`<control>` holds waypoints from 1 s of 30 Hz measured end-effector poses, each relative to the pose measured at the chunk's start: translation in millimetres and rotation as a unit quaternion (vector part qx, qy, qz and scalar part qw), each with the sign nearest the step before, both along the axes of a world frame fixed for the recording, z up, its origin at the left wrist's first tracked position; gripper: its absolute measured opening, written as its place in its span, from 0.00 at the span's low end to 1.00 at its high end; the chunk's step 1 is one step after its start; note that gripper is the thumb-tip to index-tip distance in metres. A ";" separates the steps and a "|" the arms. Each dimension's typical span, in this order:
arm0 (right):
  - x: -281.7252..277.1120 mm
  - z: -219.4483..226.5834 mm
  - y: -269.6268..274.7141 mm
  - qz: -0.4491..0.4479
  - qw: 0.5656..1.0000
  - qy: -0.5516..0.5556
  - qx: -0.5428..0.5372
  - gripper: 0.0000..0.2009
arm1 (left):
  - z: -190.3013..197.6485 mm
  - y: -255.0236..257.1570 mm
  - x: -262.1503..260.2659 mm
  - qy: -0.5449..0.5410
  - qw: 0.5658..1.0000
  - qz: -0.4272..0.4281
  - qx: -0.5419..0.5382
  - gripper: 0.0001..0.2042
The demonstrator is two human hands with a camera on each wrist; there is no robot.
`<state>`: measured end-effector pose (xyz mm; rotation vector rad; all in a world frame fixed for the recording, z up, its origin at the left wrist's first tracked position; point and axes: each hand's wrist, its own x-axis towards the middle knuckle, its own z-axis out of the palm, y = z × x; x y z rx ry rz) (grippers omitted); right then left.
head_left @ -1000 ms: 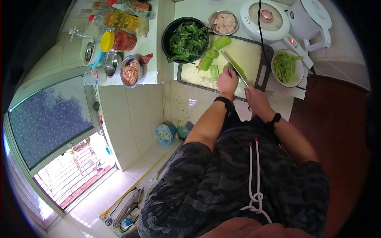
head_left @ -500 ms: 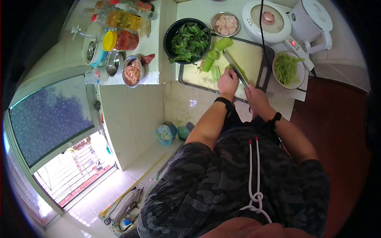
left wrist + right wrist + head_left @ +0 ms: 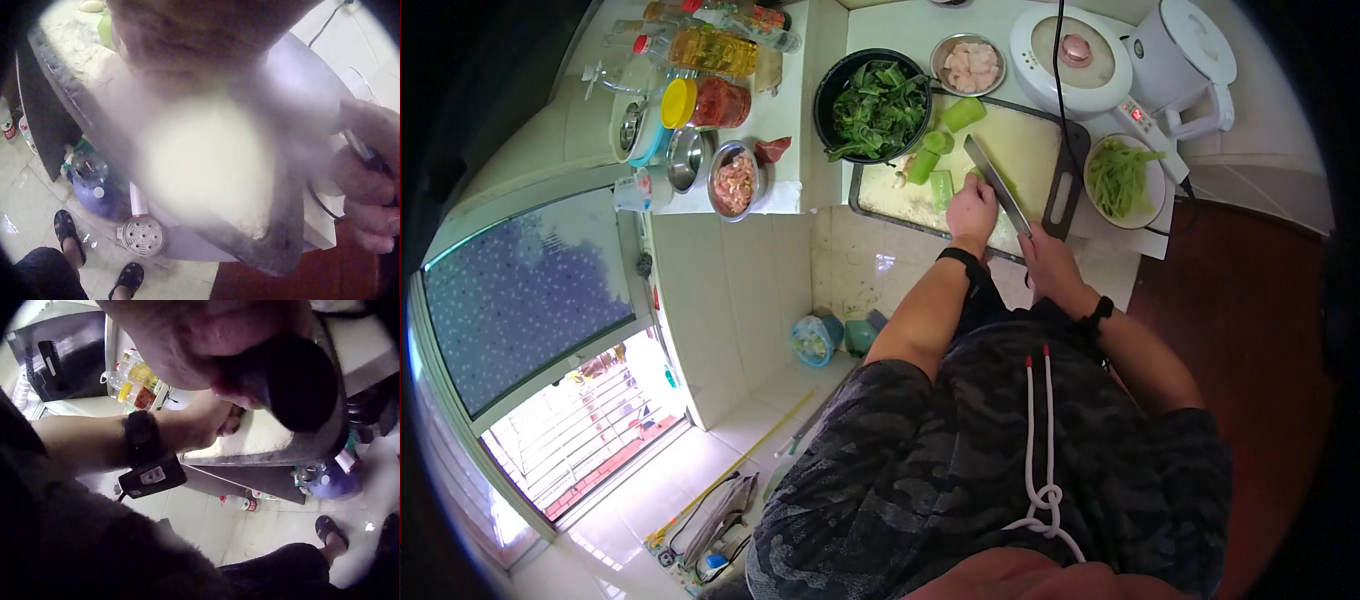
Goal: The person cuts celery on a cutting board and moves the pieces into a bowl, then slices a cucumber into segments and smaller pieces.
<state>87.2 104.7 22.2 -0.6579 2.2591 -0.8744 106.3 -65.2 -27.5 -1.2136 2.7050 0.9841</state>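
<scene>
My right hand grips the handle of a kitchen knife, its blade slanting across a cutting board. My left hand rests low on the board with curled fingers, holding a green celtuce piece against the blade. Most of that piece is hidden by the hand and the knife. Several thicker celtuce chunks lie on the board to the left. In the right wrist view the dark knife handle shows in my right hand, with the left hand beyond it.
A black pot of leafy greens touches the board's far left. Behind stand a metal bowl of pale meat and a white cooker. At right is a bowl of green shreds. A cord hangs over the board.
The knife has drawn slightly toward the body and its blade face shows wider. My right hand has shifted a little the same way; my left hand stays nearly in place.
</scene>
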 end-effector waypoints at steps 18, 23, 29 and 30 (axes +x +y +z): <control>-1.1 2.2 0.4 0.001 0.999 -0.034 -0.006 0.14 | -0.2 -1.0 2.3 -0.011 1.000 -0.006 0.008 0.11; -6.3 -22.3 -16.0 -0.036 0.998 0.043 0.000 0.15 | 3.6 1.7 3.9 -0.018 1.000 0.000 0.005 0.13; -9.4 -12.8 -7.8 -0.041 0.998 0.049 0.006 0.15 | 4.7 4.6 -1.4 -0.012 0.997 0.059 0.039 0.16; -9.5 -11.1 -7.2 -0.042 0.998 0.050 0.006 0.15 | 5.3 7.3 -3.0 -0.009 0.998 0.060 0.030 0.16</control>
